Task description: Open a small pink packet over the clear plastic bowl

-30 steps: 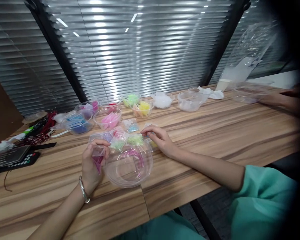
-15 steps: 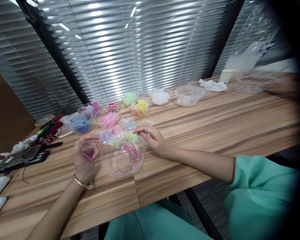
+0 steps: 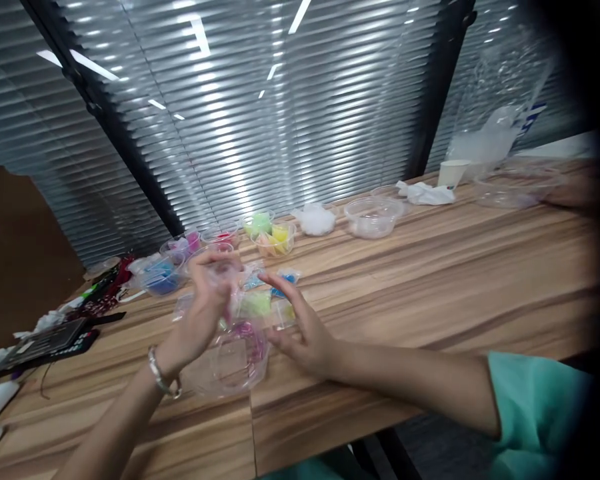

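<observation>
My left hand (image 3: 197, 320), with a silver bracelet at the wrist, is raised over a clear plastic bowl (image 3: 207, 377). Its curled fingers hold a small clear plastic bag (image 3: 225, 270) with a pinkish tint, blurred by motion. Inside the bowl lie thin pink-purple strands (image 3: 253, 340) and a pale rectangular piece. To the right of the bowl, my right hand (image 3: 307, 340) is open, thumb and index finger apart, the other fingers partly hidden. Just beyond the hands lie a light green packet (image 3: 255, 305) and a blue packet (image 3: 286, 283).
Behind stand clear bowls of colored pieces, among them blue (image 3: 161, 277) and yellow (image 3: 280, 235), plus white fluff (image 3: 316, 219) and another clear bowl (image 3: 373, 220). At left are a remote (image 3: 75, 347) and dark cords. A paper cup (image 3: 453, 173) and another person's blurred hand (image 3: 575, 190) are at right.
My left hand has moved right and up with the bag, over the bowl. My right hand has opened, its thumb now apart from the index finger. The view has tilted slightly upward.
</observation>
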`<state>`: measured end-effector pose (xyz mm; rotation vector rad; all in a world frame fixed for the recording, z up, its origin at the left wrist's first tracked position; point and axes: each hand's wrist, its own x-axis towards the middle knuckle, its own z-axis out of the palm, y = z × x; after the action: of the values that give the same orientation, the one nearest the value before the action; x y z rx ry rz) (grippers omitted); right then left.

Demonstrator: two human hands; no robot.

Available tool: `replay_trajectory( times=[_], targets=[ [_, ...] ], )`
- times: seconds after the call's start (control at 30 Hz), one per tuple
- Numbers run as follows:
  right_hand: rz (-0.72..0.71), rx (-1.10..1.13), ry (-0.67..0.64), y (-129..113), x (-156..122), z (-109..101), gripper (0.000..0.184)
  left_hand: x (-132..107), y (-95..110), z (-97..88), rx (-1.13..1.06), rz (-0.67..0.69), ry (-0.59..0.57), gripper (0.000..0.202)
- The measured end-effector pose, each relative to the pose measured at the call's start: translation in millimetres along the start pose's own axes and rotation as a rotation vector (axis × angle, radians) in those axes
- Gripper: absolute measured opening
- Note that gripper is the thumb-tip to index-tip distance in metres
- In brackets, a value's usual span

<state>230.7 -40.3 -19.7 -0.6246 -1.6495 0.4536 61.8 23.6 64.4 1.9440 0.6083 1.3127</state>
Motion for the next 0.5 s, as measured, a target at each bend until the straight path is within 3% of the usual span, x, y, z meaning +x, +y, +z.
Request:
replay_trajectory(
  times=[0.07,0.2,0.27,0.37,0.43,0.5],
  targets=[
    [0.001,0.109,0.047,1,-1,1,0.077,5,8,23.1,0.112,-0.047,-0.304,0.043],
    [0.022,0.275,0.127,4,0,5,0.081,9,19,47.3,0.313,0.030,-0.587,0.046],
    [0.027,0.296,0.144,6,0,7,0.075,12,23,45.9,0.322,0.021,-0.672,0.048],
    [0.095,0.274,0.187,9,0,8,0.061,23,32,28.7,0.323,0.064,-0.841,0.042],
    [0.165,0.217,0.202,11,0,8,0.058,36,39,9.2,0.388,0.110,-0.861,0.037],
    [0.216,0.158,0.186,13,0,7,0.058,48,43,-13.5,0.433,0.166,-0.656,0.041]
  ],
)
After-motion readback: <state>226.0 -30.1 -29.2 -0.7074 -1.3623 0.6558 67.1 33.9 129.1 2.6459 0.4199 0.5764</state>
